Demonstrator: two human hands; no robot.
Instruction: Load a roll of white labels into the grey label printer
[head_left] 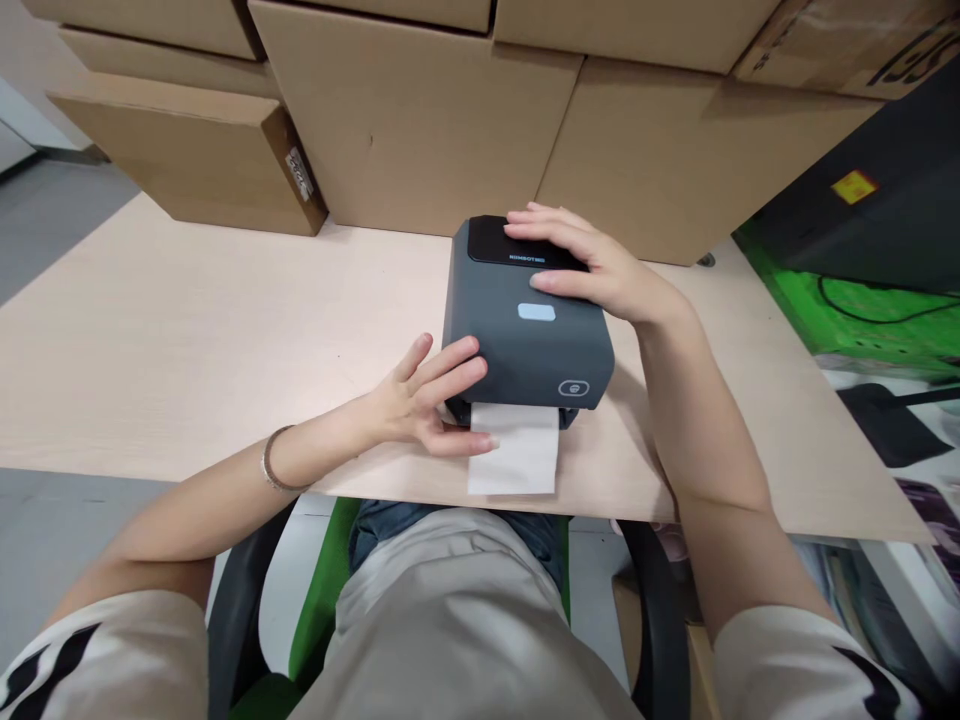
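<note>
A dark grey label printer [510,345] with a black top panel and a light blue button sits on the table in front of me. From its front slot a white strip of label paper [517,465] hangs out over the tabletop. My left hand [435,400] is at the printer's front left corner, fingers spread on the casing and one fingertip low against the paper's left edge. Across the top right of the printer lies my right hand [592,260], its fingers stretched over the black panel and its thumb on the grey casing near the button.
Large cardboard boxes [420,120] are stacked along the table's back edge. A flatter carton [202,150] leans at the back left. To the right, beyond the pale wooden table [187,330], are a green surface [847,310] with a black cable and a dark case [862,190].
</note>
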